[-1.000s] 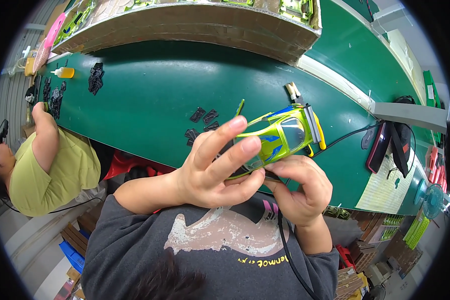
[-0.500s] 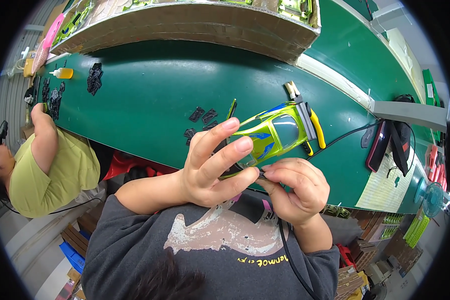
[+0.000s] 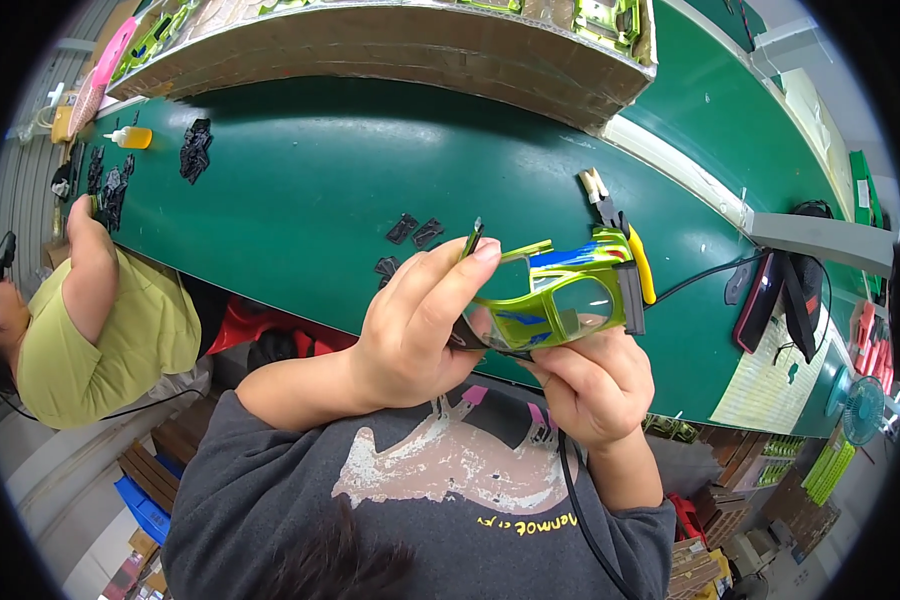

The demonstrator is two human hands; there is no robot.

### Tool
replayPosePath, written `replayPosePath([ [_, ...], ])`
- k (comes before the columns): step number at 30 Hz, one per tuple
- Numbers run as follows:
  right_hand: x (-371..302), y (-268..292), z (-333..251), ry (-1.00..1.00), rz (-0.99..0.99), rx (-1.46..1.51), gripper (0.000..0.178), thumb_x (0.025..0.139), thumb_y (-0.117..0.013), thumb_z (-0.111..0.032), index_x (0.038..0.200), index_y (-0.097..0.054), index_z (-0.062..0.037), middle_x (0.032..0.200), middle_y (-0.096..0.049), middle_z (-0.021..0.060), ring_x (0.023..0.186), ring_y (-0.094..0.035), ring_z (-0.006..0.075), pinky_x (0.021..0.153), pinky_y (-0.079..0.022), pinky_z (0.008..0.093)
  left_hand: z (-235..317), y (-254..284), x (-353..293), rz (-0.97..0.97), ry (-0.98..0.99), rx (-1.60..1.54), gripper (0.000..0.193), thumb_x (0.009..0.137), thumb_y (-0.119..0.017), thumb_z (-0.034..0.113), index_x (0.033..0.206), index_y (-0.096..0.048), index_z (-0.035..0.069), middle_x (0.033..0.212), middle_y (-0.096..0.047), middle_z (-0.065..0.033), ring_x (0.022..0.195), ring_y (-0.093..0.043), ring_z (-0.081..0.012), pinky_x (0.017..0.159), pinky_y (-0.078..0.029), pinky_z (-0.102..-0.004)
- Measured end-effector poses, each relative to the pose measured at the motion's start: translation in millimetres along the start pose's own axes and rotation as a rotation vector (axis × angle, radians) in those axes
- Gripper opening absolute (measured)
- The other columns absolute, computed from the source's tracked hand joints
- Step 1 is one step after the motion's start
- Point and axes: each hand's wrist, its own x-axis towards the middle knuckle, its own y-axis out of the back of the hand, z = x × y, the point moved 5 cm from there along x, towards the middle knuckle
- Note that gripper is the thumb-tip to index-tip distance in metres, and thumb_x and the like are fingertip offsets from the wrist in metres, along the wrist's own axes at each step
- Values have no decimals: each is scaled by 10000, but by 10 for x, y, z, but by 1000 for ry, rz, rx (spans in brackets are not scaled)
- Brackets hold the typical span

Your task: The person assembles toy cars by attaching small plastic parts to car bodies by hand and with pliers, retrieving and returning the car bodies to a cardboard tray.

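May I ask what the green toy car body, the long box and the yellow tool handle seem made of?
The green toy car body looks like glossy plastic: bright highlights, see-through windows. The long box seems brown cardboard with a shiny, tape-like covering, given its creased, reflective side. The yellow tool handle is possibly plastic or rubber, from its smooth, even colour.
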Motion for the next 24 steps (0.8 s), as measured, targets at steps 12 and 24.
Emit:
replayPosePath([
  [12,17,-112,-35,-29,-105,-152,337,559,-769,36,887,-706,-7,845,-699,135,736,-679,284,617,-528,342,7,-22,22,-36,-40,7,834,563,-724,-112,1357,-485,-22,1219,-575,-243,933,-640,-378,785,-549,-407],
  [24,54,-126,39,83,-86,-180,304,598,-688,-5,901,-709,7,795,-678,82,618,-624,193,524,-490,296,-29,-96,53,-68,98,-26,820,595,-760,-58,1367,-492,18,1296,-518,-254,961,-641,-365,830,-550,-420],
])
